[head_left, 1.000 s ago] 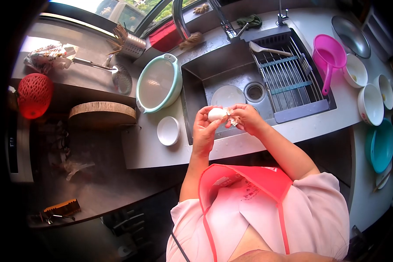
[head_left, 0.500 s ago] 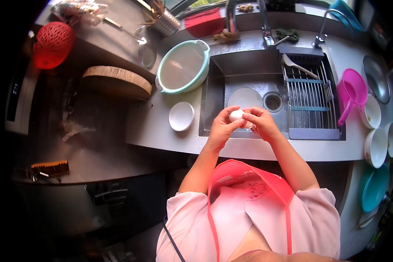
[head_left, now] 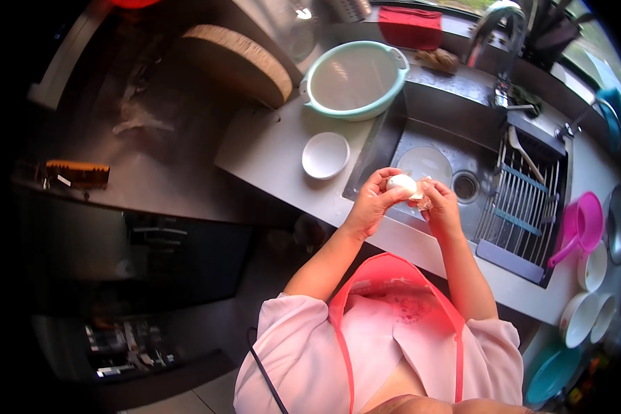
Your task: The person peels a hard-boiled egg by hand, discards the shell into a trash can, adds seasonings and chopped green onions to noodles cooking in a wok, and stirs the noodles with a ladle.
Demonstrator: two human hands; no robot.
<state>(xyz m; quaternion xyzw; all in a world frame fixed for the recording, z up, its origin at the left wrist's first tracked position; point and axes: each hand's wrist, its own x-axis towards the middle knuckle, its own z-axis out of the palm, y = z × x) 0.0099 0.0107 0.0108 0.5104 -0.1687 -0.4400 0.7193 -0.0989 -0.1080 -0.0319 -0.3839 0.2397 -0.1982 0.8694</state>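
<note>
We are midway through peeling a boiled egg (head_left: 401,183) over the sink (head_left: 421,131). Our left hand (head_left: 372,202) is closed around the egg, fingers cupping it from below, while our right hand (head_left: 440,205) pinches a loosened piece of shell (head_left: 421,193) at its side. The egg looks smooth, white and largely bare on top — what clings underneath we cannot tell. The next move, as we judge it, calls for a light pull and a slow turn, so the white does not tear.
</note>
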